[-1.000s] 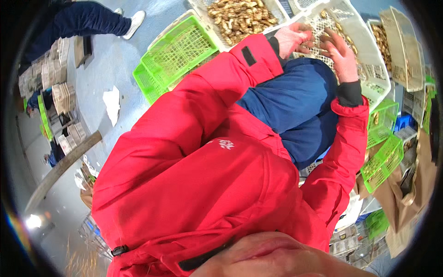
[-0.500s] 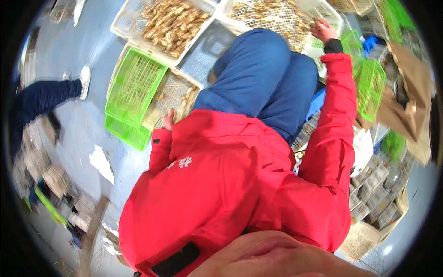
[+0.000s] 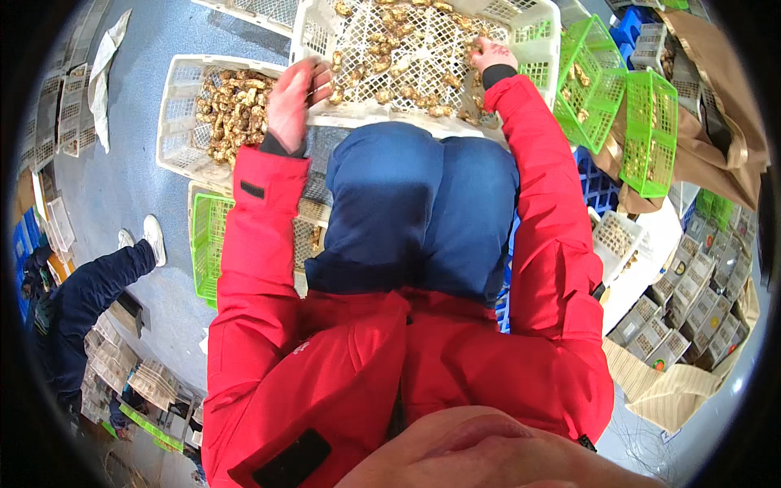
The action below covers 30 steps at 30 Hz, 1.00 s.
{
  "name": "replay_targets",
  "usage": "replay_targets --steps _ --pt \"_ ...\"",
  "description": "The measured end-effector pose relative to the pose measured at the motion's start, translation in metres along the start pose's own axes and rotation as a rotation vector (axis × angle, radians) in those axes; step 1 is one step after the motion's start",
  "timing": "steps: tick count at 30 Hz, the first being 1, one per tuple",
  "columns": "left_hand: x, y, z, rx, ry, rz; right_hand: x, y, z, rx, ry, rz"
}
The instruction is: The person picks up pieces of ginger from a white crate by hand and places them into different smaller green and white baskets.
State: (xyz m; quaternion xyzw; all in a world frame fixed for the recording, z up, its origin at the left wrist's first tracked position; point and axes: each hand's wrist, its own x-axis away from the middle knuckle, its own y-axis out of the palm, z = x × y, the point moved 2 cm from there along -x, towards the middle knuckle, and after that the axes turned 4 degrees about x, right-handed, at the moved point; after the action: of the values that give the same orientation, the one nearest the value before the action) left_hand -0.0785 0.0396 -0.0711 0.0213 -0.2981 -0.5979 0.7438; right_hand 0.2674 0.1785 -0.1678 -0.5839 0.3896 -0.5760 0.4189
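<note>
In front of my knees stands a white plastic basket (image 3: 521, 45) with a mesh bottom. Knobbly brown-and-cream pieces that look like mushrooms (image 3: 399, 50) lie scattered in it. My right hand (image 3: 494, 55) is inside its right part, fingers curled down among the pieces; whatever they grip is hidden. Over the basket's near left corner, my left hand (image 3: 294, 104) is slightly blurred, its fingers apart and nothing seen in them. Just left of that hand, a second white basket (image 3: 175, 122) holds a heap of the same pieces (image 3: 236, 112).
Green baskets (image 3: 592, 81) with a few pieces stand at the right, beside brown paper (image 3: 691, 114). A green basket (image 3: 210, 244) sits by my left sleeve. Farther left is another person's leg and white shoe (image 3: 154, 240). Small grey crates (image 3: 691, 285) are stacked at right.
My left hand has risen from near my lap to the corner of the white basket. My right hand has moved left into that basket. The view has shifted and my body faces the basket squarely.
</note>
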Motion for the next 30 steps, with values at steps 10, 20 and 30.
replay_targets --steps 10,20,30 --pt "-0.04 0.027 -0.066 0.105 -0.105 -0.081 0.014 -0.007 -0.003 -1.61 0.036 -0.241" --pt "-0.043 0.034 -0.072 0.024 -0.178 -0.188 0.04 -0.039 -0.043 -1.998 -0.496 -0.516" --pt "-0.044 0.028 -0.08 0.036 -0.201 -0.112 0.051 -0.045 -0.052 -2.093 -0.286 -0.508"
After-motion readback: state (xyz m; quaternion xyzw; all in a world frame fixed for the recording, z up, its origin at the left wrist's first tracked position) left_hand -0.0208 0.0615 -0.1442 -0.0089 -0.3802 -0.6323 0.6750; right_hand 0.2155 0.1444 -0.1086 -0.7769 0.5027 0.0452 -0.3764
